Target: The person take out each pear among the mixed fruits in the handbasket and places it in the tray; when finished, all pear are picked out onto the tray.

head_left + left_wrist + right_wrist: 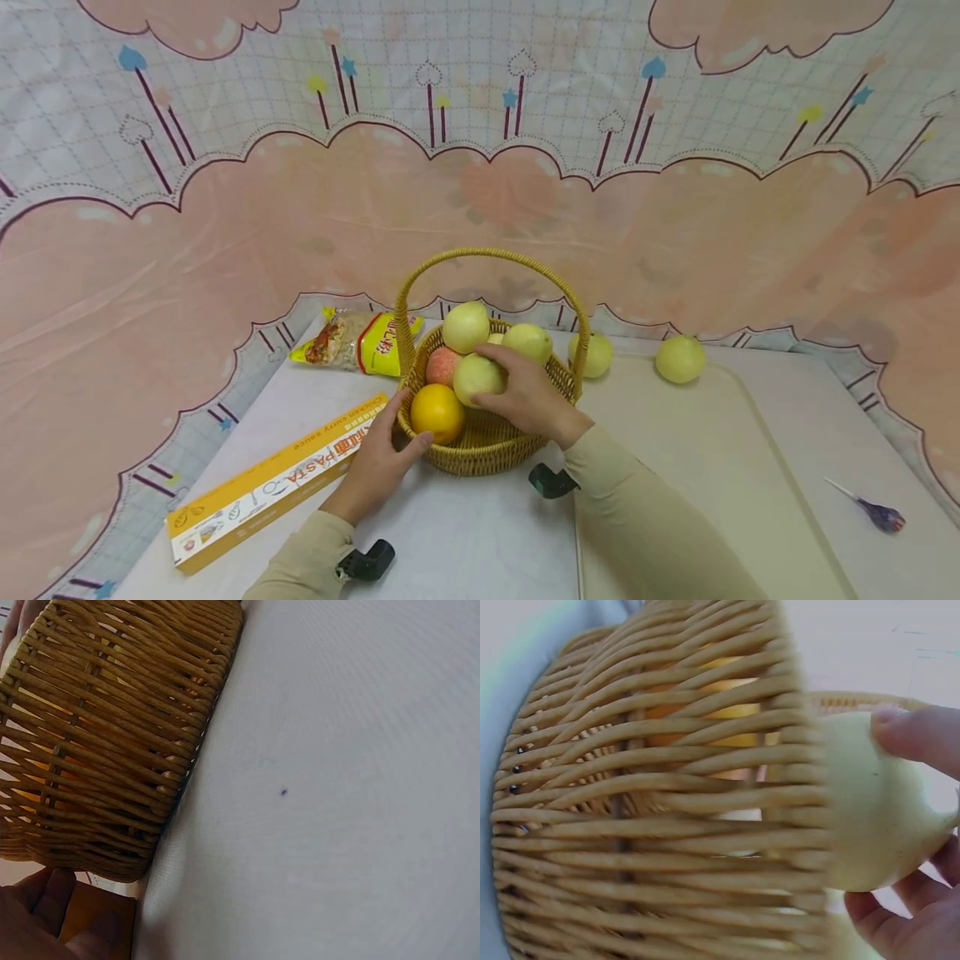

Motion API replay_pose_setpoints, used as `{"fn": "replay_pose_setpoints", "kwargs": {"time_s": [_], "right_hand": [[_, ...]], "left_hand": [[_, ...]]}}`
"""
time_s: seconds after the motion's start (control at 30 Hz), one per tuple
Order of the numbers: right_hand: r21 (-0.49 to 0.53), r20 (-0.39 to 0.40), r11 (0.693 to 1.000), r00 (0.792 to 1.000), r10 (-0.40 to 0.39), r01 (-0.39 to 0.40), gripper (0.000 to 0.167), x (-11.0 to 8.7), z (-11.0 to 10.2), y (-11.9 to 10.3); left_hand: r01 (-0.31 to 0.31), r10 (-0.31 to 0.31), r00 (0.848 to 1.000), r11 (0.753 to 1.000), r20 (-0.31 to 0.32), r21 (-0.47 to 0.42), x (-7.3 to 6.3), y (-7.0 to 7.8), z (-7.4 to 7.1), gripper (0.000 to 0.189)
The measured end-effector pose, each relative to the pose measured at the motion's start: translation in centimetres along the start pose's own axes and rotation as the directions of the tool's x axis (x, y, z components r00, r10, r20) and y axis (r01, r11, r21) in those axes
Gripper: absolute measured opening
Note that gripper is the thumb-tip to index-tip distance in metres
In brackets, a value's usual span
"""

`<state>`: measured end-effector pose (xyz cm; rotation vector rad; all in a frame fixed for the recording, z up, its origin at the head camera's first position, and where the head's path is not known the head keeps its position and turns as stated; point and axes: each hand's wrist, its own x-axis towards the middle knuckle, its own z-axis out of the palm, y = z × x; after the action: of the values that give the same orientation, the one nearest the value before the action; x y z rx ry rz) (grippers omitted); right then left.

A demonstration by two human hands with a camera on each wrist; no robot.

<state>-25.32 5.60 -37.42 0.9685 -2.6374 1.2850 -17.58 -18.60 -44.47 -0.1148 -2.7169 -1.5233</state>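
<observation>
A woven basket (480, 461) with a tall arched handle holds fruit: an orange (437, 414), a reddish fruit (442, 365) and several round pale green pears (466, 326). Between thumb and fingers my right hand (531, 392) grips one such pear (478, 380) inside the basket, at rim height; the right wrist view shows this pear (870, 806) beyond the woven wall. My left hand (381, 457) rests against the basket's front left side, its thumb at the rim beside the orange. In the left wrist view, its fingers (52, 900) touch the outer wall low down.
A long pasta box (277, 483) lies left of the basket, and a yellow food packet (356, 342) behind it. Two more pears (596, 356) (680, 359) are to the right, near a cream tray (675, 467). A wrapped lollipop (877, 512) lies far right. A patterned curtain hangs behind.
</observation>
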Motion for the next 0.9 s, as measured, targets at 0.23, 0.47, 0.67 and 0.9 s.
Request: {"fn": "replay_pose_setpoints", "kwargs": {"time_s": [0.23,0.47,0.67,0.9], "right_hand": [[-0.055,-0.009,0.998,1.0,-0.018,0.018,0.063,-1.5,-1.7,-1.2],[-0.025,-0.019,1.0,1.0,-0.017,0.016,0.065,-3.1,-3.3,-1.6],[-0.031,-0.05,0.997,0.997,-0.066,0.064,0.064,-5.2,-5.0,-1.6],[-0.057,-0.089,0.992,0.989,-0.12,0.116,0.066,-7.9,-7.3,-1.2]], "left_hand": [[0.004,-0.004,1.0,1.0,-0.001,-0.001,0.1,0.1,-0.1,0.084],[-0.004,0.004,1.0,1.0,-0.002,-0.005,0.2,-0.1,-0.1,0.084],[-0.009,0.009,1.0,1.0,-0.009,-0.003,0.2,-0.1,0.0,0.083],[-0.005,0.005,1.0,1.0,-0.013,-0.001,0.1,-0.1,0.1,0.084]]}}
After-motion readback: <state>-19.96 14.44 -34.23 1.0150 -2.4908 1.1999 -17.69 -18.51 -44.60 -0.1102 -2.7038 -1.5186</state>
